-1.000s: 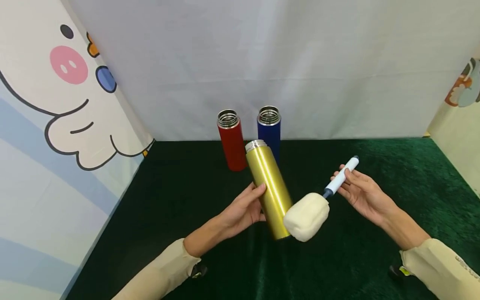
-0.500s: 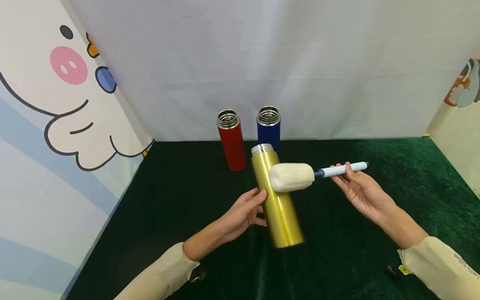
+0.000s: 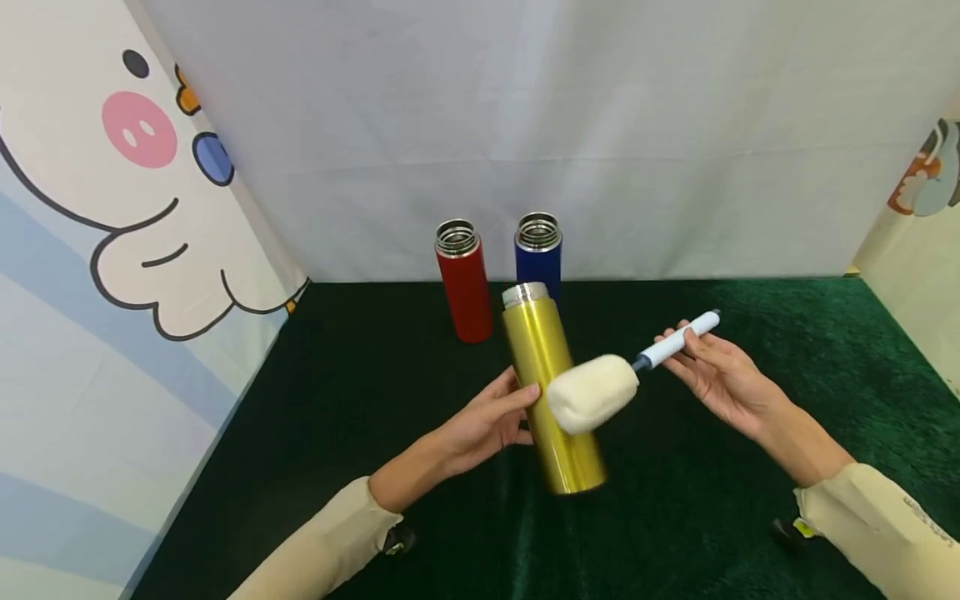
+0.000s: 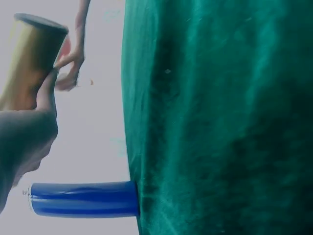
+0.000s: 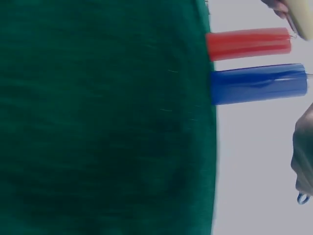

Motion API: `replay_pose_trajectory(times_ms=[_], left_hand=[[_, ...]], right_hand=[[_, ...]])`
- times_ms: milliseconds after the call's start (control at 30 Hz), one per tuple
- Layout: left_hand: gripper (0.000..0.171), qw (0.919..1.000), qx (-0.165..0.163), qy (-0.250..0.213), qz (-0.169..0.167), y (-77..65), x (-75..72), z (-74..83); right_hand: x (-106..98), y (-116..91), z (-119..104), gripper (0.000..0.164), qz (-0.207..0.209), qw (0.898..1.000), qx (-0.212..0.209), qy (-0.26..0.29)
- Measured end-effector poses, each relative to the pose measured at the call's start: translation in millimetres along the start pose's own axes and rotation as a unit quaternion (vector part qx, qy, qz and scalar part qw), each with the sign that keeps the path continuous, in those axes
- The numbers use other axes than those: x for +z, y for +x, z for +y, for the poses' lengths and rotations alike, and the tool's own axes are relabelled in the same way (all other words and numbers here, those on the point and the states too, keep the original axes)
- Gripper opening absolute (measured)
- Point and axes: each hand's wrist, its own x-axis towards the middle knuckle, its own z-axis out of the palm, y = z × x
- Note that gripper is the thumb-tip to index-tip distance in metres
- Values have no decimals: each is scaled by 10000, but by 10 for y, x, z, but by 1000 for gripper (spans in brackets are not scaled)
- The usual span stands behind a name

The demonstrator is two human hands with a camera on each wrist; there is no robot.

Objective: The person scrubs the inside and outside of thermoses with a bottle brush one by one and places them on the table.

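Tilted over the table, a yellow vacuum bottle point(image 3: 542, 350) with a bare steel neck rests in the grip of my left hand point(image 3: 487, 425), thumb across its front. My right hand point(image 3: 723, 383) pinches the pale blue handle of a bottle brush point(image 3: 592, 393). Its thick cream sponge head overlaps the bottle's side in the head view; some contact looks likely, but I cannot tell for sure. In the left wrist view the left hand point(image 4: 29, 137) is around the yellow bottle point(image 4: 32, 58). At the right wrist view's edge the right hand point(image 5: 304, 152) shows, the brush's hanging loop point(image 5: 303, 198) below it.
Behind stand two lidless bottles, a red one point(image 3: 468, 300) and a blue one point(image 3: 538, 265), upright on the dark green cloth point(image 3: 360, 350). A white curtain point(image 3: 637, 150) closes off the back. A cartoon-printed sheet point(image 3: 150, 250) hangs at the left.
The sponge head has swung from the yellow bottle's lower end up to its upper part, then back down to mid-body. The brush handle tilted with it. The yellow bottle has shifted slightly right.
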Motion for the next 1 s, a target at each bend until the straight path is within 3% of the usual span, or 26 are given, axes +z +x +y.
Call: replay_pose_trajectory(times_ms=[100,200,333,500,633,767,867,1000], left_hand=[[84,9991,-216,140,-331,-25,12,-70],[78,9991,-238,88,-333,-44,17,-107],[60,9994,198,-266,72,-31,3,-55],[45,9942,668,-587,604,-8,-49,43],[38,9934,738,-637,606,-5,-57,79],[34,9947,696,-497,579,41,-40,80],[37,9962,609,-385,491,72,-21,60],[49,9991,272,-122,311,66,10,4]], right_hand=[[96,131,-56,27,181,9977,-552,355],[131,189,-41,23,334,9950,-758,550],[30,118,75,27,327,9972,-365,571],[-191,-76,177,42,-260,9985,142,451],[-292,-154,151,44,-409,9985,320,159],[-316,-94,41,44,-419,9980,450,-170],[-269,24,-71,41,-153,9991,339,-207],[-109,234,-189,25,558,9976,-352,201]])
